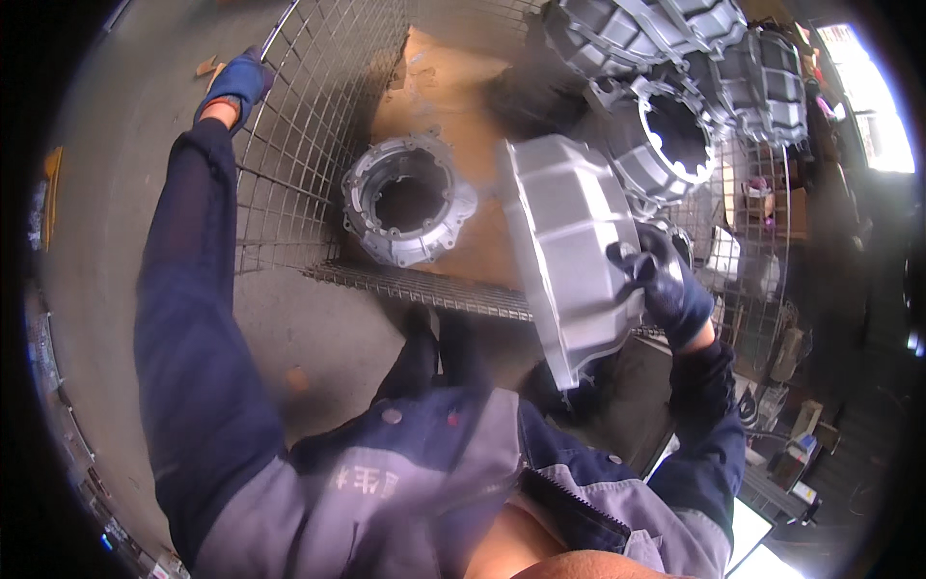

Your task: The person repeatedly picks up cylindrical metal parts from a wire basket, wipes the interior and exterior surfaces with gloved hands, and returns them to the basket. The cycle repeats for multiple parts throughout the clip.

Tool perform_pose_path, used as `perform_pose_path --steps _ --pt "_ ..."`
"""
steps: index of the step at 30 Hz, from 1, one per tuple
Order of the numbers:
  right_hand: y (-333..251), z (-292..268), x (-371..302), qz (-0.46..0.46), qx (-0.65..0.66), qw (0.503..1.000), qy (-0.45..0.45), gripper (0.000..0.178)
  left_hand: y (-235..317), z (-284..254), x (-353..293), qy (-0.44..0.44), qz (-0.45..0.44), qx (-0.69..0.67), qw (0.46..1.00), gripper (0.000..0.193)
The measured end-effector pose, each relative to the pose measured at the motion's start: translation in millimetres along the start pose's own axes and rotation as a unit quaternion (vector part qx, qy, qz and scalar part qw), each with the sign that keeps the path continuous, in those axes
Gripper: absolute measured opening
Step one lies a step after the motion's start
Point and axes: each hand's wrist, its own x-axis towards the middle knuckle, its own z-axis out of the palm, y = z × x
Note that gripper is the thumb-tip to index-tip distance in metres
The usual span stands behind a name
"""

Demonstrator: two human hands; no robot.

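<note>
My right hand (666, 285), in a dark glove, grips the edge of a large grey cast-metal housing (574, 246). The housing is tilted on its side above the near edge of a wire mesh cage (323, 125), with its flange toward the left. Far out to the left, my left hand (241, 85) in a blue glove is closed on the cage's top rail. Inside the cage, a ring-shaped metal housing (453, 207) lies with its round opening upward on a brown cardboard sheet (424, 92).
Several more metal housings are piled at the right, among them one with a toothed opening (622, 145) and a ribbed one (646, 34) above it. Hand tools and a cable (767, 410) lie at the lower right. Grey floor (106, 193) extends along the left.
</note>
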Motion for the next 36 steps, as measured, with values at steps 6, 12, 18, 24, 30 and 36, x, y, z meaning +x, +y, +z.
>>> perform_pose_path --steps 6,12,18,24,30,36 --pt "-9 -18 231 -0.117 -0.099 0.974 -0.169 0.035 -10 3 -35 0.135 0.120 -0.113 0.977 0.034" --pt "14 -32 502 -0.110 -0.290 0.936 -0.164 0.040 14 -18 -60 0.064 0.008 -0.178 0.982 0.037" --pt "91 7 722 -0.038 -0.423 0.900 -0.095 0.048 39 -27 -71 0.035 -0.054 -0.230 0.971 0.034" --pt "228 59 809 -0.072 -0.500 0.861 0.057 0.040 30 -36 -74 -0.015 -0.095 -0.156 0.983 0.035" --pt "325 129 830 -0.043 -0.574 0.813 -0.087 0.034 11 -54 -101 0.003 -0.163 -0.091 0.982 0.049" --pt "350 119 830 -0.019 -0.572 0.809 -0.136 0.036 -20 -63 -123 0.039 -0.102 -0.055 0.993 0.040"
